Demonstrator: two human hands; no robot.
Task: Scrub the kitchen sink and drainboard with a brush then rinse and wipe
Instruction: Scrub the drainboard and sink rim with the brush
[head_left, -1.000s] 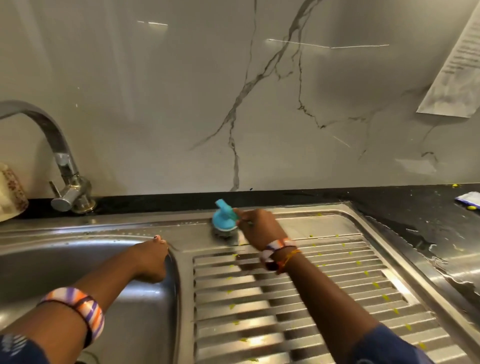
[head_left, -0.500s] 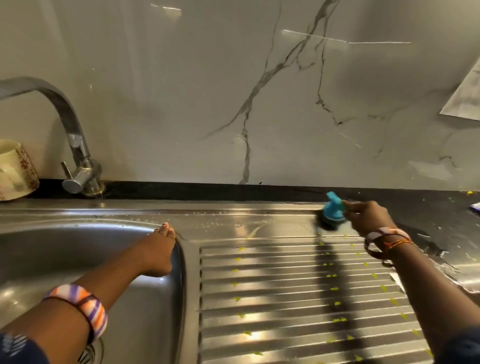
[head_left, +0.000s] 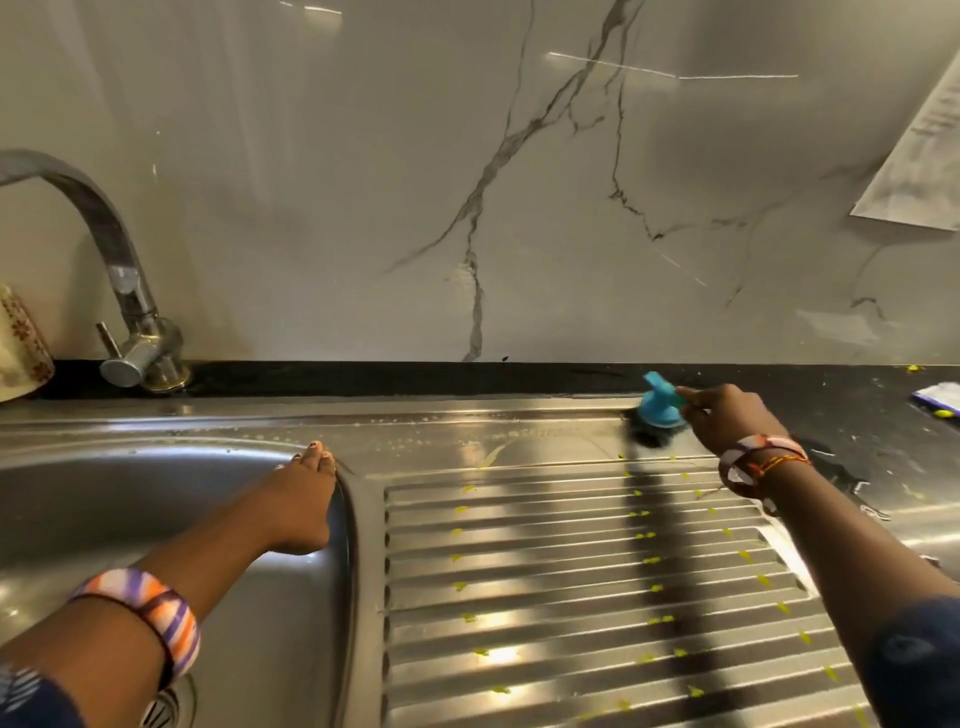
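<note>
Since a second ago the right hand has carried the scrub brush from the middle of the drainboard's back ledge to its far right corner, beside the black worktop. Half a second ago it was already about there, so the sweep has slowed. The left hand has stayed put on the curved rim of the sink basin, fingers straight and together, tips resting on the steel.

That brush is a small round one with a bright blue knob top and dark bristles pressed flat on the wet metal. The right hand's grip pinches the blue knob from the side, fingers curled round it. Yellow-green flecks dot the ribbed channels of the drainboard, and a yellowish smear lies on the ledge where the brush passed.

A chrome tap stands at the back left, its spout cut off by the frame edge. Only a sliver of a patterned mug shows at the far left. A striped bangle rings the left forearm, another bangle with orange thread the right wrist. A printed sheet hangs on the marble wall, its text too blurred to read, and a white-and-blue packet lies at the right edge, partly out of view. The brush's bristles are smeared by motion.
</note>
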